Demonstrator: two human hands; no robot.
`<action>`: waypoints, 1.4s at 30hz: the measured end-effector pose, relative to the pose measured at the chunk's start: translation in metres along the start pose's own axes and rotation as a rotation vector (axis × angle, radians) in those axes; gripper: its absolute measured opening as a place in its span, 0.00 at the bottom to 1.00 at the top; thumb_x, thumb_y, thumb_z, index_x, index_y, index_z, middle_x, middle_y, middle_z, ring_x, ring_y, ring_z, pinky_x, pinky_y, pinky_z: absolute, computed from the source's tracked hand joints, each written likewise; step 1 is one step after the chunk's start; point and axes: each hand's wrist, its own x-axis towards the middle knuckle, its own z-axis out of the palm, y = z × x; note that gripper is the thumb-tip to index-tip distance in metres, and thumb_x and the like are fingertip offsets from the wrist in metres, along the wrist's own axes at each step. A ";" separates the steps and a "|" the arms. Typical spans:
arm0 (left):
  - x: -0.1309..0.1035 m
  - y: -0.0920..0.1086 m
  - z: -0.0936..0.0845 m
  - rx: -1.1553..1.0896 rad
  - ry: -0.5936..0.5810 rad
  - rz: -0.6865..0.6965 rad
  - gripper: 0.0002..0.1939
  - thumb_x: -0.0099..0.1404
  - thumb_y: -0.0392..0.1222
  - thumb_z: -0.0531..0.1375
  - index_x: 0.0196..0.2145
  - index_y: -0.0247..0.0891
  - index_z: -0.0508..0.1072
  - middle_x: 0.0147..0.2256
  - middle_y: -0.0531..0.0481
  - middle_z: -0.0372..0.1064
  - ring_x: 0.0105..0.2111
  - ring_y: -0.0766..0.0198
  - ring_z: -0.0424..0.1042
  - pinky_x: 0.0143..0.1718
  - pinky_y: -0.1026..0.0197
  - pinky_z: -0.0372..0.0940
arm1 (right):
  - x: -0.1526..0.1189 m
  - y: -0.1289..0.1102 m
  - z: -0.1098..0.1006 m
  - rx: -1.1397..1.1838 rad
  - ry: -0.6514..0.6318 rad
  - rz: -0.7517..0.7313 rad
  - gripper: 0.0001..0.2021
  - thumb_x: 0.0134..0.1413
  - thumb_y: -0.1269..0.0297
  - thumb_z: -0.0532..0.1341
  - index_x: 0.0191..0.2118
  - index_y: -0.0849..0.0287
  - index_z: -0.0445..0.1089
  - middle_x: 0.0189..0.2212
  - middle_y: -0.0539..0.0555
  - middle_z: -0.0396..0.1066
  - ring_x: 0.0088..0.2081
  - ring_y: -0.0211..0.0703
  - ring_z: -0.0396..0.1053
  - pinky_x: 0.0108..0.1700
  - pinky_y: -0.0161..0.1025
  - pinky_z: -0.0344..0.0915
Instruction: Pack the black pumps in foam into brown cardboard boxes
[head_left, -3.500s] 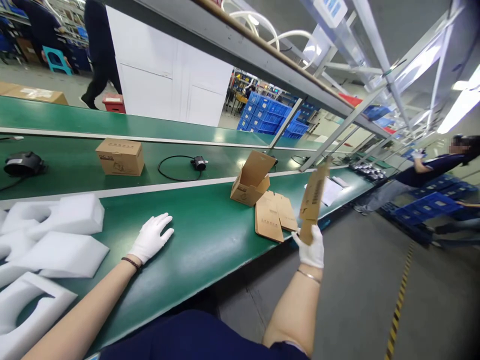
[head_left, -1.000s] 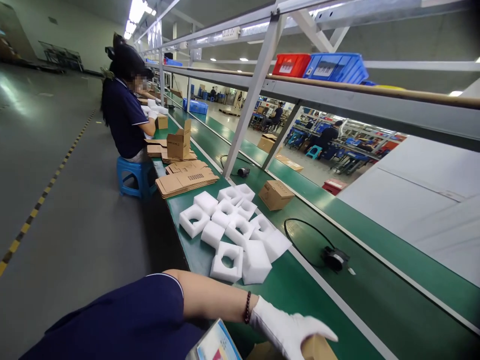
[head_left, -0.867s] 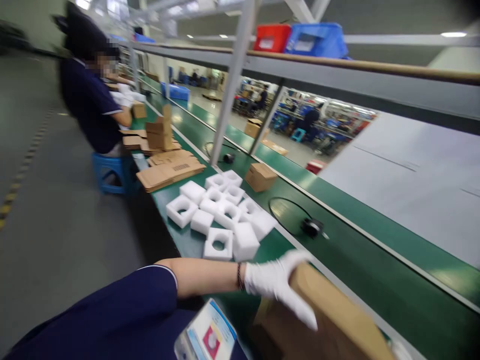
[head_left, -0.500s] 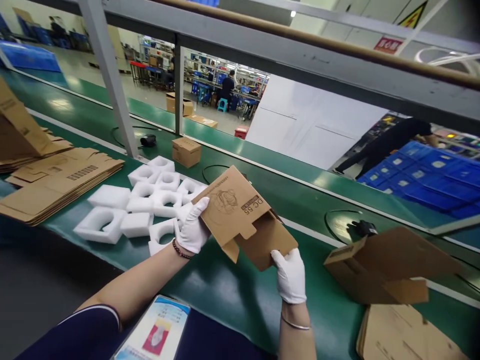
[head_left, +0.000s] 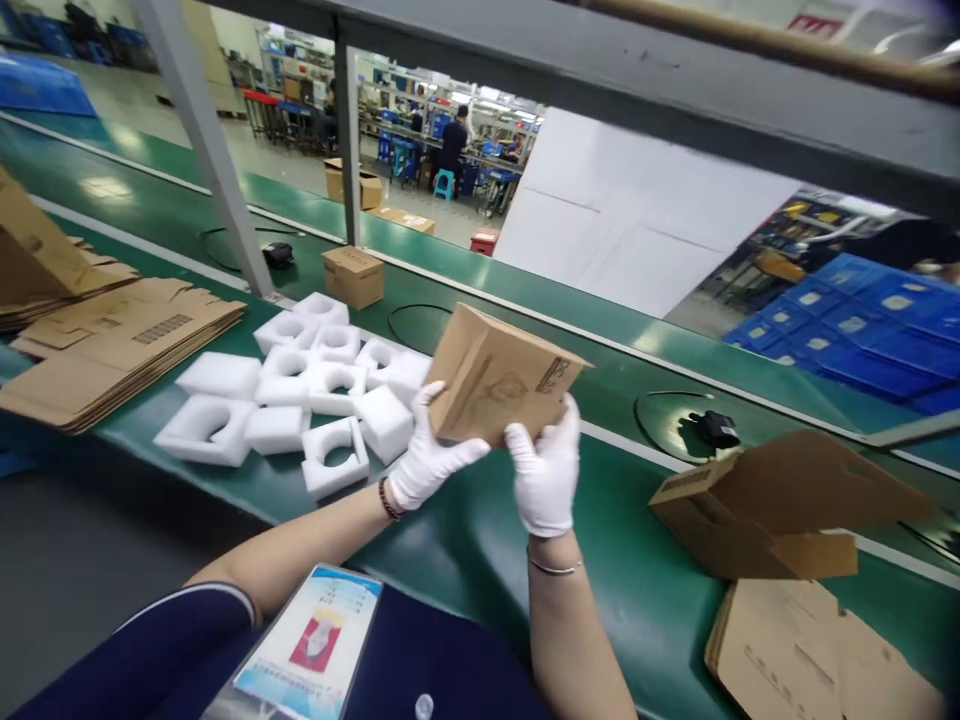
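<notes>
A brown cardboard box [head_left: 506, 385] with a printed drawing and lettering on its side is held tilted above the green bench, its far side raised. My left hand [head_left: 431, 460], in a white glove, holds it at the lower left corner, thumb stretched along the near edge. My right hand [head_left: 547, 470], also gloved, grips the lower right end, with some fingers hidden behind the cardboard. White foam blocks [head_left: 334, 385], several with round cutouts, lie left of my left hand. Right of my right hand stands another cardboard box [head_left: 757, 510] with its flaps up.
Flattened cartons lie in a stack [head_left: 142, 340] at the left and another stack [head_left: 802, 640] at the lower right. A small closed carton [head_left: 354, 277] sits by the grey post [head_left: 210, 150]. Black adapters [head_left: 716, 430] with cables rest on the green belt. Blue crates [head_left: 855, 320] stand beyond.
The box has turned and its open flap end has swung out of sight. My right hand has moved left and up to the box's side; my left hand has shifted to its lower corner.
</notes>
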 end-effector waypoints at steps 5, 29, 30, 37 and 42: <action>0.012 0.007 -0.043 1.051 -0.210 0.235 0.19 0.63 0.42 0.62 0.52 0.41 0.73 0.69 0.43 0.46 0.67 0.40 0.50 0.67 0.39 0.46 | 0.018 0.022 -0.031 -0.638 0.111 -0.453 0.22 0.64 0.61 0.59 0.61 0.63 0.66 0.27 0.53 0.71 0.30 0.45 0.69 0.42 0.42 0.71; 0.021 0.024 -0.053 0.872 -0.222 0.245 0.28 0.65 0.42 0.56 0.62 0.38 0.63 0.56 0.44 0.69 0.53 0.51 0.70 0.58 0.49 0.64 | 0.029 0.130 -0.081 -0.841 0.195 -0.042 0.20 0.64 0.60 0.56 0.58 0.62 0.67 0.57 0.62 0.67 0.60 0.52 0.64 0.63 0.50 0.60; 0.016 0.021 -0.048 0.717 -0.242 0.199 0.31 0.65 0.43 0.57 0.64 0.38 0.60 0.59 0.44 0.67 0.54 0.53 0.69 0.58 0.52 0.64 | 0.036 0.147 -0.091 -0.874 0.159 0.161 0.21 0.64 0.59 0.56 0.58 0.64 0.67 0.58 0.63 0.66 0.60 0.53 0.63 0.63 0.50 0.60; -0.020 -0.067 0.013 0.509 -0.435 -0.050 0.20 0.56 0.35 0.56 0.47 0.36 0.72 0.46 0.46 0.74 0.46 0.56 0.74 0.51 0.56 0.69 | 0.094 0.226 -0.126 -0.968 0.234 0.552 0.27 0.60 0.60 0.56 0.62 0.68 0.62 0.64 0.68 0.55 0.62 0.64 0.58 0.60 0.57 0.60; -0.009 -0.114 0.013 0.577 -0.418 -0.026 0.31 0.56 0.38 0.60 0.59 0.33 0.67 0.48 0.42 0.74 0.45 0.55 0.75 0.53 0.52 0.69 | 0.156 0.255 -0.154 -0.992 0.414 0.626 0.30 0.60 0.60 0.57 0.64 0.66 0.55 0.63 0.70 0.53 0.61 0.62 0.57 0.60 0.52 0.59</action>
